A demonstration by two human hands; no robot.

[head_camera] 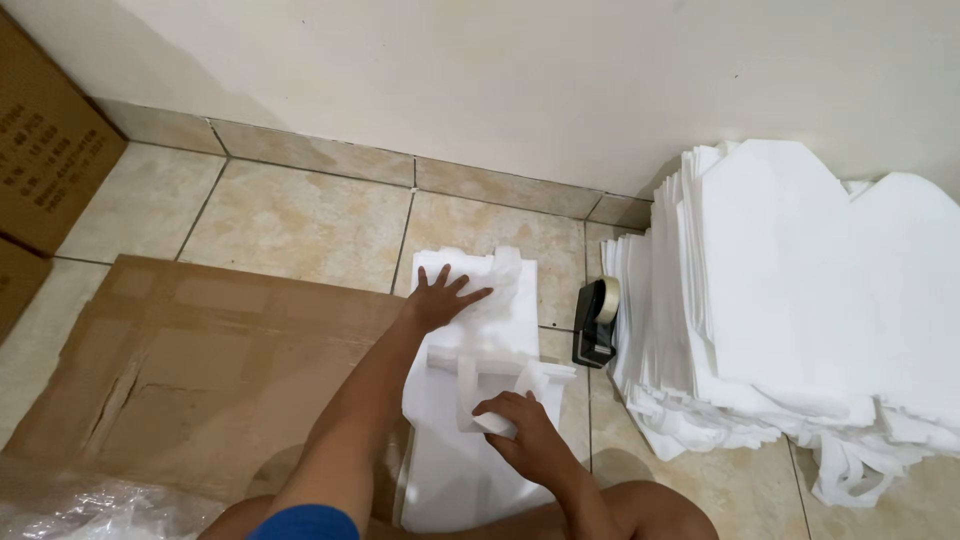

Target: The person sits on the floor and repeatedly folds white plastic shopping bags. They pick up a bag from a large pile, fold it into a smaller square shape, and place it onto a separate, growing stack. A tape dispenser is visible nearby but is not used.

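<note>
Left hand (443, 296): arm extended forward, palm down, fingers spread flat on the far end of the bag (470, 400), gripping nothing. Right hand (520, 432): held nearer the body, fingers curled over a folded handle strip at the bag's middle, pinching it.

Bag: white, thin, lying flat on the floor (300, 215), its near end towards the knees; far end rumpled, handles folded across the middle. Left of the bag, flattened cardboard (190, 370). Just right of it, a tape dispenser (597, 322); beyond that, a stack (800, 320) of like white bags.
</note>
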